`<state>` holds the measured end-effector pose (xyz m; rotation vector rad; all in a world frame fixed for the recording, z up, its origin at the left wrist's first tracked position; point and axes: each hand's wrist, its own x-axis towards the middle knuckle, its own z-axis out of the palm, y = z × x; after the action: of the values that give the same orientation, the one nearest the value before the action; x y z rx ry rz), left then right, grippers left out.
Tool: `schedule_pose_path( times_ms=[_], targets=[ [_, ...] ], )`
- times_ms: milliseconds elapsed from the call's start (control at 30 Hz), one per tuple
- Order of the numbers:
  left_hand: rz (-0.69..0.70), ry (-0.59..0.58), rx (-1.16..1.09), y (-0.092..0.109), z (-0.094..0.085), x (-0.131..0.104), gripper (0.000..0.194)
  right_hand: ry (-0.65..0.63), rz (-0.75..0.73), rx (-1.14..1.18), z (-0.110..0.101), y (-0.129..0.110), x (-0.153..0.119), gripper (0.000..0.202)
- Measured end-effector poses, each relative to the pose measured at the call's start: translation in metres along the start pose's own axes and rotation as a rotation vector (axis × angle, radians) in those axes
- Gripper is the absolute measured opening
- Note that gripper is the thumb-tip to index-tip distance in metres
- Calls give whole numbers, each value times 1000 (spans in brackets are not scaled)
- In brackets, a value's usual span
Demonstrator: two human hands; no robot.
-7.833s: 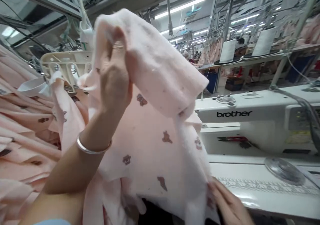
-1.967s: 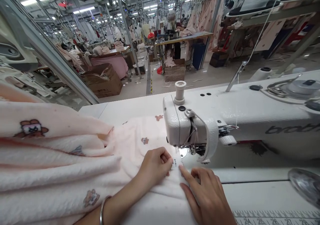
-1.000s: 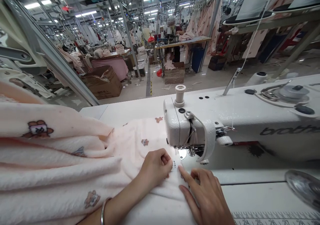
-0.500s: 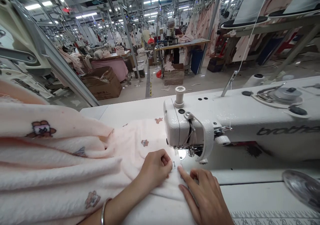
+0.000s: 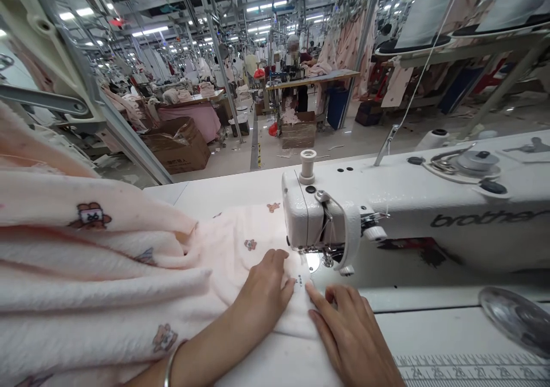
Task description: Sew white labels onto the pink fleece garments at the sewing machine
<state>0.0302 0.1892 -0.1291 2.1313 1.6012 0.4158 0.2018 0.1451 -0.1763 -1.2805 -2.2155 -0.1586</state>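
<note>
Pale pink plush fabric (image 5: 172, 295) with small bear prints spreads over the sewing table and runs up to the needle area of a white sewing machine (image 5: 318, 215). A small white label (image 5: 299, 281) with dark print lies on the fabric's right edge, just in front of the presser foot. My left hand (image 5: 266, 289) rests on the fabric left of the label, its thumb and index finger apart. My right hand (image 5: 352, 330) lies at the edge, index fingertip beside the label and fingers spread.
A ruler strip (image 5: 468, 370) runs along the table's front right. A clear round object (image 5: 513, 321) is at the right edge. Behind the table are cardboard boxes (image 5: 180, 146), metal poles, other workstations and a distant person. Thread runs to a guide on the machine.
My left thumb and index finger have parted from their pinch by the label, and the index finger has moved up and away. My right hand stays nearly in place. The view has shifted slightly.
</note>
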Motion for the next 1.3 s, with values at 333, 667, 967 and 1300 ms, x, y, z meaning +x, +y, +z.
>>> schedule_pose_path(
  times_ms=[333,667,967,1300],
  targets=[
    [654,-137,394,-18,-7,-36,55,-13,-96,-1,-1,6,3,35],
    [659,-128,448,-30,3,-24,58,-52,-148,-15,4,17,7,35],
    [636,-73,385,-31,4,-11,53,-59,-90,-36,11,21,16,34],
    [619,-62,404,-29,6,-13,53,-59,-68,-30,13,21,12,34]
  ],
)
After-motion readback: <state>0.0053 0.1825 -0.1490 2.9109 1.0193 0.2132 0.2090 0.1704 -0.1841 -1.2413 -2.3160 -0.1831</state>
